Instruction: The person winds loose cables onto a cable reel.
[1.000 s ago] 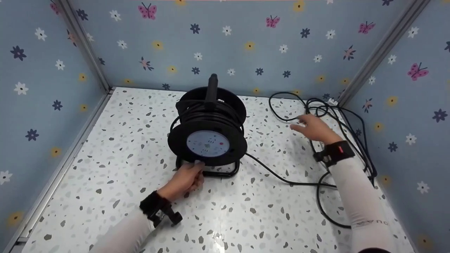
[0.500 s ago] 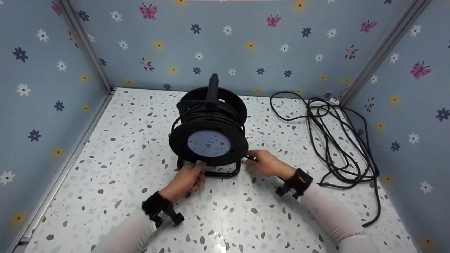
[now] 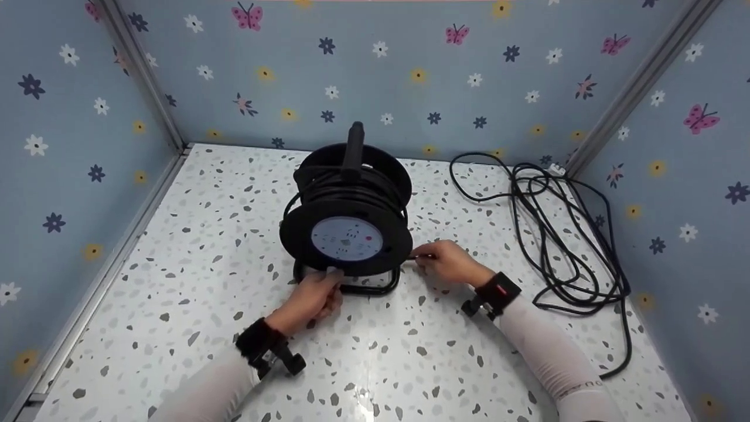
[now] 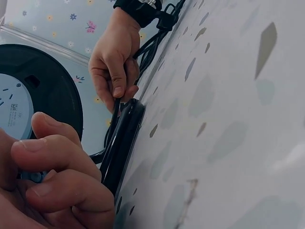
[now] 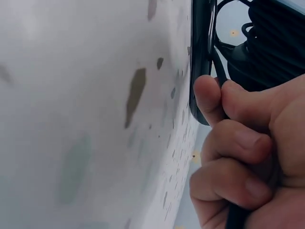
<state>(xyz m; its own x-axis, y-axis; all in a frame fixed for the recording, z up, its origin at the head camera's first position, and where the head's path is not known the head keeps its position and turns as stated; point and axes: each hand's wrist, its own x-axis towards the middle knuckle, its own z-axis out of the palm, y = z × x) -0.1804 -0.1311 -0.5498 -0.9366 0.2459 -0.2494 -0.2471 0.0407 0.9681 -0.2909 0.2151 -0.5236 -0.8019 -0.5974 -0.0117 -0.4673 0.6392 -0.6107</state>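
A black cable reel [image 3: 345,234] with a pale blue socket plate and an upright handle stands on its tube frame [image 3: 375,289], mid-floor in the head view. At the lower edge of its front disc, my left hand [image 3: 312,299] grips the reel with curled fingers; the exact part held is mostly hidden behind the fingers. My right hand [image 3: 450,262] is just right of the reel. Its thumb and forefinger pinch the black cable [image 5: 219,64] close to where it enters the reel, and the other fingers curl round the cable in the right wrist view.
Loose loops of cable [image 3: 548,234] lie on the right side of the speckled floor [image 3: 234,217], reaching the back right corner. A white plug [image 3: 556,169] shows in that corner. Flowered panels [image 3: 387,76] enclose the back and both sides.
My right hand has come from the loose loops over to the reel's right side and taken hold of the cable there. The left hand has stayed at the disc's lower edge.
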